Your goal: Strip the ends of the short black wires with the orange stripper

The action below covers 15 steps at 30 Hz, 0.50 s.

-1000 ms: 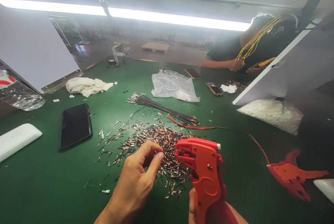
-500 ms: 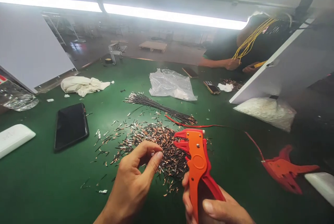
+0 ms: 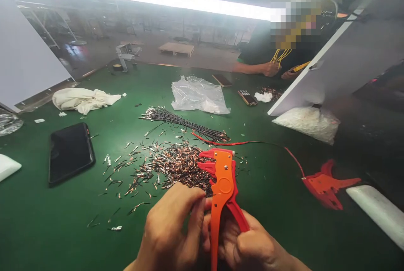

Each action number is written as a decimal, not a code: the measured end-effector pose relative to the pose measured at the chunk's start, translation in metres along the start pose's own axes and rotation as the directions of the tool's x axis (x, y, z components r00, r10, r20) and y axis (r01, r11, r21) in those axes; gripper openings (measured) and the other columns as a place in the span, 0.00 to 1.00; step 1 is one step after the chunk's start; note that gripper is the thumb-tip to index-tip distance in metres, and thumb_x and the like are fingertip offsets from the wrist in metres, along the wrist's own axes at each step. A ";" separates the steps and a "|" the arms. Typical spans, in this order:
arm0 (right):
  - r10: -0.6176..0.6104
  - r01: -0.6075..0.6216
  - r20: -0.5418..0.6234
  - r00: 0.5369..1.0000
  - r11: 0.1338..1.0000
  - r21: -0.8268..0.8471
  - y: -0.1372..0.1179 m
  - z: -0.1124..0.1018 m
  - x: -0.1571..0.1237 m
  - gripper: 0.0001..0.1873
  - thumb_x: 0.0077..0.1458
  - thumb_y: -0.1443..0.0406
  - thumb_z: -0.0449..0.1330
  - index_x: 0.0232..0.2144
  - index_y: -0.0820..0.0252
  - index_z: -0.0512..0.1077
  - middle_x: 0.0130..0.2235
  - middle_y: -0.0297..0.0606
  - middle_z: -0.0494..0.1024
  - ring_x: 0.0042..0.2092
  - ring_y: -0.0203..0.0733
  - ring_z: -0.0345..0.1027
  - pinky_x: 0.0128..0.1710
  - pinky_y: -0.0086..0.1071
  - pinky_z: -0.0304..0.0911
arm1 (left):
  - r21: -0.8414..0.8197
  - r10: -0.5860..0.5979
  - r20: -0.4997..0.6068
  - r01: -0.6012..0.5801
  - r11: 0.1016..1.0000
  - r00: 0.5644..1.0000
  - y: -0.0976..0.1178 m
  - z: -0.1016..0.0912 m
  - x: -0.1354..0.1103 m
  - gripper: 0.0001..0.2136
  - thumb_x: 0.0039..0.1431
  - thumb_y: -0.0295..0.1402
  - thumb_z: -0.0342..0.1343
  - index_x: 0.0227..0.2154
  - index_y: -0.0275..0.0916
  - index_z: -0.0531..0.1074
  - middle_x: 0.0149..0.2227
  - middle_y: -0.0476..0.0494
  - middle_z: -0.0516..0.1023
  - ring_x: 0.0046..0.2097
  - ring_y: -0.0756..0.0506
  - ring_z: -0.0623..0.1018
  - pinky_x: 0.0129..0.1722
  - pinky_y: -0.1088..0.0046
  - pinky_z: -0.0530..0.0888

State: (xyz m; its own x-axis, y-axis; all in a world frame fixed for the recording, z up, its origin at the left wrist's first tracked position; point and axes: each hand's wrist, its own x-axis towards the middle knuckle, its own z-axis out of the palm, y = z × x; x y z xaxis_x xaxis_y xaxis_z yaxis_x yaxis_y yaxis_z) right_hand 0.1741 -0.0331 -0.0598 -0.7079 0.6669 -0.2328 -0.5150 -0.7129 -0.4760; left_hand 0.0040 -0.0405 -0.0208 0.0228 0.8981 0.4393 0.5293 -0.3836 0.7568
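My right hand (image 3: pixel 252 241) is wrapped around the handles of an orange and red wire stripper (image 3: pixel 223 184), whose red jaws point left. Beside the tool, my left hand (image 3: pixel 175 224) is closed in a pinch, its fingertips close to the fingers of my right hand. What the pinch holds, if anything, is too small to make out. Just beyond lies a heap of short black wire pieces (image 3: pixel 176 163) with copper ends. Behind the heap rests a bundle of black wires (image 3: pixel 186 123) with metal terminals.
A second orange wire stripper (image 3: pixel 325 184) with a red cord (image 3: pixel 240 143) lies right. A black phone (image 3: pixel 72 153) and white cloth (image 3: pixel 83 99) are left. Farther back are a plastic bag (image 3: pixel 200 96) and a co-worker's hand (image 3: pixel 271 69) holding yellow wires. A panel (image 3: pixel 315 69) borders the right.
My left hand has moved right and down, from over the heap to beside the stripper's handles. The stripper stays in my right hand. The whole view has shifted slightly.
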 end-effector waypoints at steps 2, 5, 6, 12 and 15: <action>-0.069 0.068 -0.048 0.996 0.997 -0.023 -0.001 0.004 0.002 0.33 0.31 0.75 0.56 0.45 0.62 0.74 0.39 0.41 0.79 0.40 0.46 0.75 0.42 0.37 0.67 | -0.058 0.031 0.042 -0.028 0.998 0.999 0.002 0.008 -0.006 0.09 0.60 0.22 0.54 0.35 0.42 0.76 0.31 0.45 0.77 0.34 0.46 0.75 0.35 0.71 0.72; -0.134 0.129 -0.136 0.982 0.990 -0.049 -0.007 0.008 0.000 0.34 0.32 0.74 0.58 0.48 0.57 0.74 0.44 0.40 0.78 0.45 0.48 0.72 0.44 0.36 0.67 | -0.150 -0.054 0.159 0.078 0.986 0.986 0.004 0.016 -0.012 0.09 0.59 0.24 0.54 0.31 0.43 0.77 0.41 0.41 0.76 0.45 0.42 0.75 0.44 0.67 0.73; -0.131 0.122 -0.165 0.978 0.991 -0.063 -0.009 0.008 -0.001 0.36 0.33 0.74 0.58 0.50 0.55 0.73 0.46 0.39 0.78 0.47 0.48 0.72 0.45 0.36 0.67 | -0.178 -0.113 0.220 0.154 0.972 0.969 0.004 0.017 -0.013 0.09 0.58 0.25 0.55 0.29 0.44 0.77 0.43 0.41 0.75 0.47 0.41 0.75 0.45 0.66 0.72; -0.118 0.103 -0.085 0.989 0.980 -0.169 -0.016 0.004 -0.009 0.37 0.36 0.77 0.59 0.52 0.51 0.72 0.49 0.35 0.77 0.52 0.49 0.71 0.51 0.40 0.66 | -0.395 -0.205 0.709 0.621 0.677 0.675 -0.003 0.011 -0.005 0.10 0.56 0.41 0.62 0.28 0.39 0.78 0.35 0.46 0.72 0.38 0.46 0.72 0.39 0.72 0.70; -0.068 0.051 -0.081 0.994 0.980 -0.195 -0.016 0.003 -0.009 0.32 0.39 0.77 0.64 0.49 0.52 0.74 0.48 0.37 0.78 0.52 0.50 0.72 0.56 0.44 0.61 | -0.357 -0.219 0.800 0.736 0.575 0.559 -0.006 0.009 -0.001 0.17 0.56 0.49 0.63 0.28 0.38 0.78 0.30 0.48 0.71 0.36 0.46 0.72 0.41 0.71 0.70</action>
State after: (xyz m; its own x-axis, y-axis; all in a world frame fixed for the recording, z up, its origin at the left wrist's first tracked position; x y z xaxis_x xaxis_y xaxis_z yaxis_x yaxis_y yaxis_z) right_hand 0.1876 -0.0284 -0.0478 -0.6292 0.7296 -0.2680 -0.4468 -0.6217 -0.6434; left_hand 0.0085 -0.0375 -0.0303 0.5748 0.7584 -0.3074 0.0179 0.3639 0.9313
